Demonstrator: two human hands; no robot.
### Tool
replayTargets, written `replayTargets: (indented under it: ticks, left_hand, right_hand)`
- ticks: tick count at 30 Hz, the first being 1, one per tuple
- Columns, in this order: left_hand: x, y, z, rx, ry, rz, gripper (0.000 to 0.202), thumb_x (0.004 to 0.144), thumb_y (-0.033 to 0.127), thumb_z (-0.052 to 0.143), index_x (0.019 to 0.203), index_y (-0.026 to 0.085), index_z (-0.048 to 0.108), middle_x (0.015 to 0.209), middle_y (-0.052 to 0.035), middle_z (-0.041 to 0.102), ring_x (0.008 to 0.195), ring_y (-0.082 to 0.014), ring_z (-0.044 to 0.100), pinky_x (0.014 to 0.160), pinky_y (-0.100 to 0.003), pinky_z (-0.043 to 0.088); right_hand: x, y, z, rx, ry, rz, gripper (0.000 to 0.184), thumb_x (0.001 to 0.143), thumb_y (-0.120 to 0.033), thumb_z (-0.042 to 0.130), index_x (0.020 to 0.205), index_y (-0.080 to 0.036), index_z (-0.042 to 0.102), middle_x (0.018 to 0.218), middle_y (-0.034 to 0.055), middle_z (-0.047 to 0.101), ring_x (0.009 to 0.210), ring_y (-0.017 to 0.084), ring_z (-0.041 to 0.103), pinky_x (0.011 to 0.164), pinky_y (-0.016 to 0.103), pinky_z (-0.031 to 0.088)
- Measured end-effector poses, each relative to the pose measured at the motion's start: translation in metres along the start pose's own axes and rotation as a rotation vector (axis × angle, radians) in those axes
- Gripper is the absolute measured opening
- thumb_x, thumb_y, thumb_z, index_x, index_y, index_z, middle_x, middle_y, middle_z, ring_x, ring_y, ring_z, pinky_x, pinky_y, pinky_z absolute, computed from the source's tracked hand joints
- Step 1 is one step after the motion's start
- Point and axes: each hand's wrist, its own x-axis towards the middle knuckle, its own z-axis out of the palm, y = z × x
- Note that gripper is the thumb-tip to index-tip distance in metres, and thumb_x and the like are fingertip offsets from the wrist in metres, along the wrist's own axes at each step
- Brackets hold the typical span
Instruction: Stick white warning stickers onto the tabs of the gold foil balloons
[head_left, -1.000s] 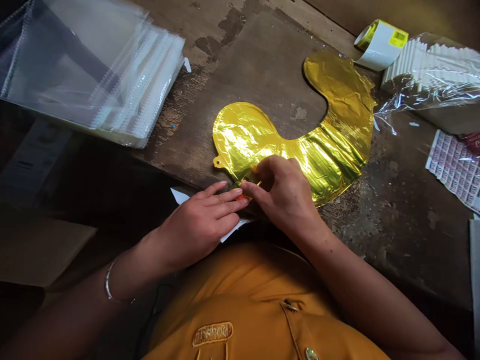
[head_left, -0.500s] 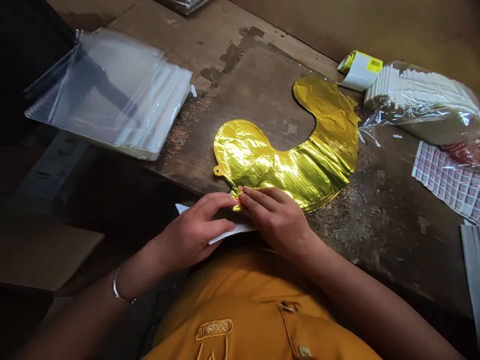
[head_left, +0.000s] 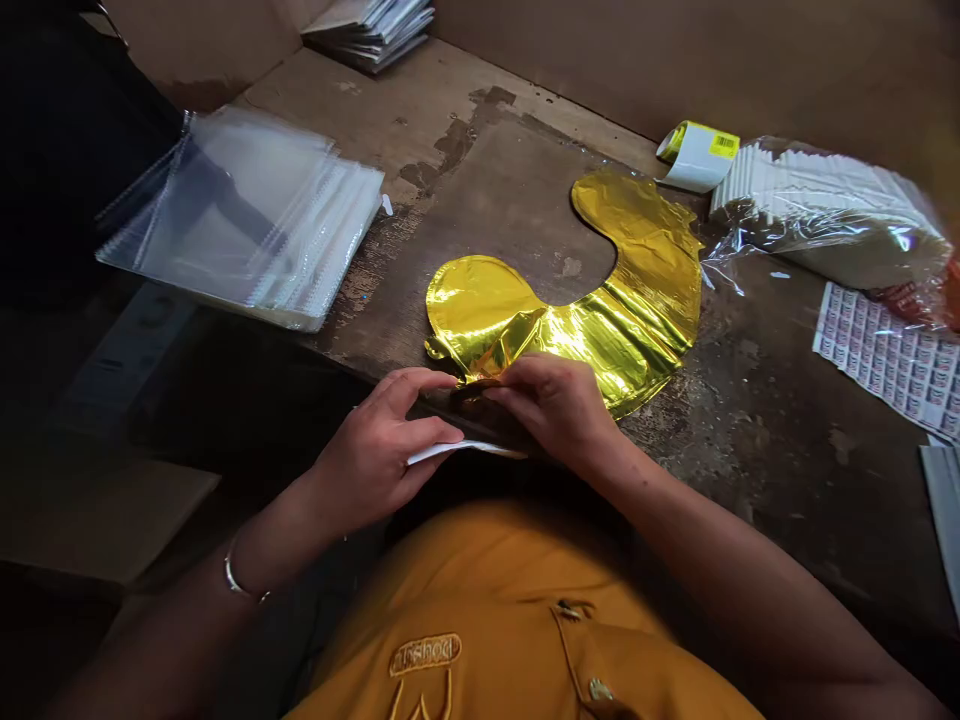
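Observation:
A gold foil balloon [head_left: 652,265], flat and curved like a hook, lies near the table's front edge. My right hand [head_left: 562,410] pinches its near edge between thumb and fingers, and the foil there is lifted and creased. My left hand [head_left: 375,445] is closed on a thin white sheet [head_left: 435,453] between thumb and lower fingers. Its index fingertip reaches the balloon's small tail, just left of my right fingertips. Most of the sheet is hidden below the table edge and behind my hand.
Clear plastic sleeves [head_left: 232,220] are stacked at the left edge. A yellow-and-white label roll [head_left: 694,160] stands by a clear bag of white sticks [head_left: 832,195]. A printed sticker sheet [head_left: 885,355] lies on the right. Flat packets [head_left: 375,30] are piled at the back.
My right fingers have shifted from pressing at the tail to pinching and lifting the balloon's edge. The small orange-red spot there no longer shows. The view has tilted slightly upward.

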Motion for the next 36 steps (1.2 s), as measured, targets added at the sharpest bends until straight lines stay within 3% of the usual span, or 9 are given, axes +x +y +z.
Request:
replayTargets:
  ticks: [5, 10, 14, 17, 22, 25, 27, 29, 36]
  left_hand:
    - [0.017, 0.003, -0.007, 0.077, -0.036, 0.131, 0.009, 0.086, 0.016, 0.060, 0.089, 0.018, 0.068, 0.127, -0.0114, 0.056, 0.121, -0.0243, 0.051, 0.105, -0.042, 0.043]
    - [0.040, -0.007, 0.002, 0.131, -0.252, 0.323, 0.008, 0.085, 0.015, 0.058, 0.087, 0.016, 0.067, 0.131, -0.0114, 0.058, 0.124, -0.0252, 0.051, 0.110, -0.042, 0.038]
    - [0.048, -0.015, 0.009, 0.117, -0.339, 0.299, 0.009, 0.084, 0.019, 0.058, 0.079, 0.018, 0.066, 0.105, -0.0108, 0.067, 0.102, -0.0241, 0.061, 0.090, -0.037, 0.051]
    - [0.048, -0.017, 0.009, 0.108, -0.352, 0.282, 0.010, 0.083, 0.017, 0.057, 0.080, 0.019, 0.066, 0.088, -0.0070, 0.065, 0.091, -0.0219, 0.060, 0.082, -0.034, 0.051]
    - [0.047, -0.015, 0.007, 0.057, -0.375, 0.283, 0.012, 0.086, 0.018, 0.055, 0.084, 0.019, 0.067, 0.108, -0.0098, 0.066, 0.107, -0.0240, 0.059, 0.095, -0.039, 0.048]
    - [0.046, -0.015, 0.006, 0.047, -0.391, 0.270, 0.018, 0.086, 0.015, 0.052, 0.093, 0.020, 0.067, 0.128, -0.0107, 0.061, 0.120, -0.0252, 0.056, 0.105, -0.043, 0.043]
    - [0.045, -0.015, 0.006, 0.051, -0.406, 0.251, 0.021, 0.085, 0.011, 0.050, 0.094, 0.020, 0.067, 0.136, -0.0096, 0.056, 0.126, -0.0248, 0.052, 0.109, -0.045, 0.040]
    - [0.043, -0.017, 0.007, 0.059, -0.403, 0.244, 0.020, 0.085, 0.011, 0.049, 0.091, 0.021, 0.065, 0.139, -0.0081, 0.054, 0.129, -0.0243, 0.049, 0.109, -0.045, 0.040]
    - [0.039, -0.023, 0.013, 0.108, -0.399, 0.268, 0.019, 0.090, 0.017, 0.046, 0.092, 0.023, 0.064, 0.141, -0.0044, 0.052, 0.132, -0.0237, 0.047, 0.108, -0.047, 0.042]
  right_hand:
    - [0.013, 0.004, -0.006, 0.302, -0.051, 0.256, 0.037, 0.084, -0.045, 0.057, 0.060, -0.017, 0.058, 0.050, -0.0057, 0.041, 0.049, 0.007, 0.035, 0.047, 0.022, 0.027]
    - [0.023, 0.005, -0.013, 0.396, -0.148, 0.301, 0.041, 0.085, -0.047, 0.051, 0.057, -0.018, 0.048, 0.050, -0.0063, 0.037, 0.047, 0.007, 0.032, 0.046, 0.022, 0.026]
    - [0.010, 0.000, -0.012, 0.181, -0.028, 0.167, 0.017, 0.082, -0.034, 0.055, 0.081, -0.017, 0.058, 0.071, 0.0016, 0.059, 0.063, 0.013, 0.051, 0.060, 0.027, 0.044]
    - [-0.008, -0.007, -0.005, -0.154, 0.033, -0.036, 0.034, 0.074, -0.021, 0.060, 0.106, -0.012, 0.059, 0.107, 0.0159, 0.064, 0.097, 0.026, 0.055, 0.087, 0.042, 0.047]
    - [-0.012, -0.009, -0.008, -0.104, -0.006, 0.016, 0.017, 0.080, -0.012, 0.050, 0.084, -0.016, 0.066, 0.101, 0.0105, 0.069, 0.095, 0.022, 0.059, 0.087, 0.038, 0.048]
    - [0.007, 0.013, -0.040, 0.248, 0.057, 0.213, 0.011, 0.076, -0.017, 0.056, 0.078, -0.018, 0.066, 0.076, 0.0019, 0.068, 0.071, 0.015, 0.060, 0.069, 0.029, 0.050]
    - [0.021, 0.039, -0.070, 0.409, 0.249, 0.371, 0.009, 0.072, -0.024, 0.060, 0.078, -0.018, 0.064, 0.066, -0.0018, 0.062, 0.060, 0.011, 0.055, 0.060, 0.025, 0.047]
    - [0.033, 0.067, -0.099, 0.388, 0.439, 0.512, 0.010, 0.072, -0.027, 0.057, 0.075, -0.018, 0.059, 0.063, -0.0026, 0.059, 0.055, 0.010, 0.052, 0.057, 0.025, 0.046]
    - [0.067, 0.142, -0.145, 0.052, 0.502, 0.632, 0.019, 0.065, -0.017, 0.065, 0.084, -0.013, 0.061, 0.081, 0.0052, 0.067, 0.073, 0.017, 0.060, 0.069, 0.031, 0.047]
